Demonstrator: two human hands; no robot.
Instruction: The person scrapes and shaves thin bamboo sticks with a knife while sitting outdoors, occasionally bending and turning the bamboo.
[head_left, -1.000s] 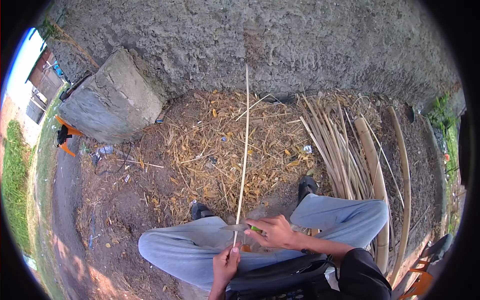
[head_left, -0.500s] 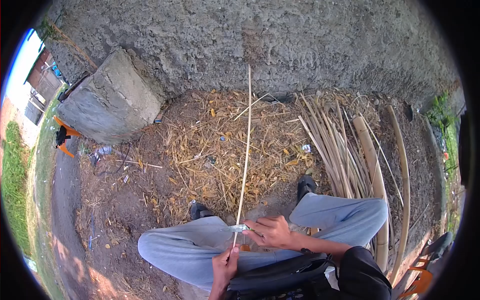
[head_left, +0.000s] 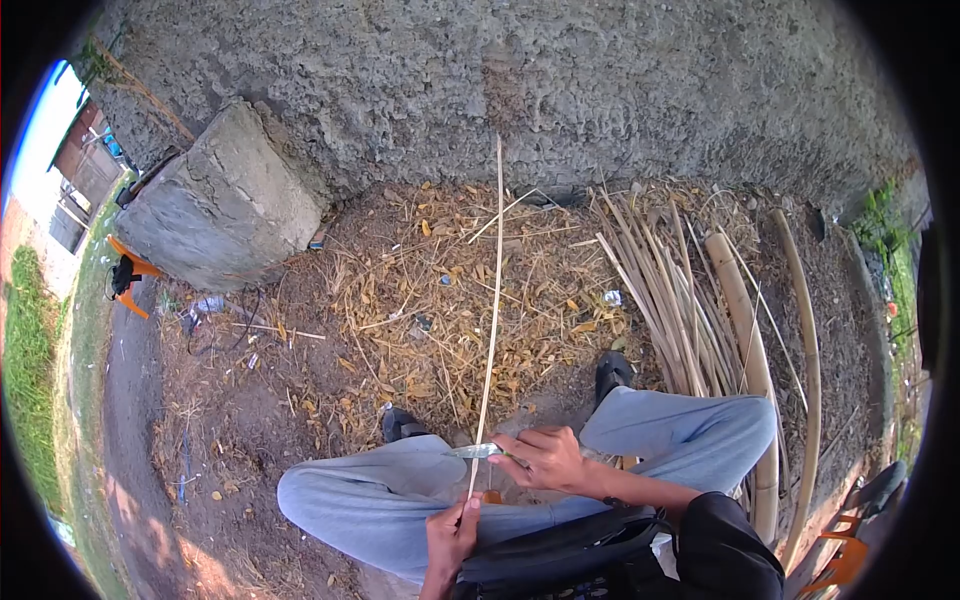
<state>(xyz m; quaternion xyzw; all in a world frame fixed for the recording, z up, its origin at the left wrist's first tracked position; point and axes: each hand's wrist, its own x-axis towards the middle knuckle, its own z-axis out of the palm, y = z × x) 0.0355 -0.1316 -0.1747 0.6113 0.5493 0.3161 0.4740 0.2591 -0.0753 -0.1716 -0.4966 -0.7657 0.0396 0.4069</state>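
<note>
A long, thin bamboo strip (head_left: 496, 290) runs from my lap up to the rough wall, its far tip at the wall's face. My left hand (head_left: 452, 533) is closed around the near end of the strip, thumb along it. In my right hand (head_left: 545, 459) I grip a knife (head_left: 477, 452); its handle is mostly hidden by my fingers. The blade points left and lies across the strip just above my left hand, touching or very near it.
A rough concrete wall (head_left: 620, 90) stands ahead, with a concrete block (head_left: 225, 200) at left. Split bamboo strips (head_left: 660, 300) and thick bamboo poles (head_left: 740, 310) lie at right. Dry leaves (head_left: 510, 370) cover the ground. An orange chair (head_left: 845, 560) shows at lower right.
The knife has turned slightly, showing more of its blade's flat, and sits a little higher on the strip. Both hands hold nearly the same places.
</note>
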